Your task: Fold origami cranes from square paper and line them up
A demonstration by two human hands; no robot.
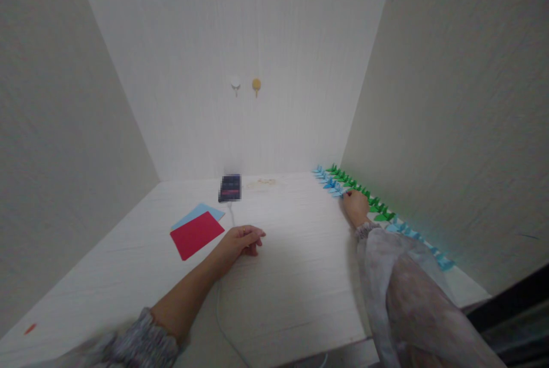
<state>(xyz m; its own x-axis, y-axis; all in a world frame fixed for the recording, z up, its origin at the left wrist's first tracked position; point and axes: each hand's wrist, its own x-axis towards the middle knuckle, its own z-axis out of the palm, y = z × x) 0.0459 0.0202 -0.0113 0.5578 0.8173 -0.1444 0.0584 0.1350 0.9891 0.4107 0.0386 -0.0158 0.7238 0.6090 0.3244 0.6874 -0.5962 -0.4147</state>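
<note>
My right hand (357,206) reaches to the right side of the table, its fingers pinched at a light blue origami crane (337,191) at the near end of a short blue row. Part of that crane is hidden by the fingertips. Just right of the hand runs a row of green origami cranes (384,214). Over the middle of the table is my left hand (243,240), loosely curled, fingers apart, holding nothing. To its left lies a red sheet of paper (197,235), partly covering a light blue sheet (201,213).
A phone (230,188) lies near the back wall, with a white cable (218,305) running toward the front edge. More light blue cranes (416,234) continue along the right wall. Two hooks (256,85) are on the back wall. A small orange scrap (30,329) lies far left.
</note>
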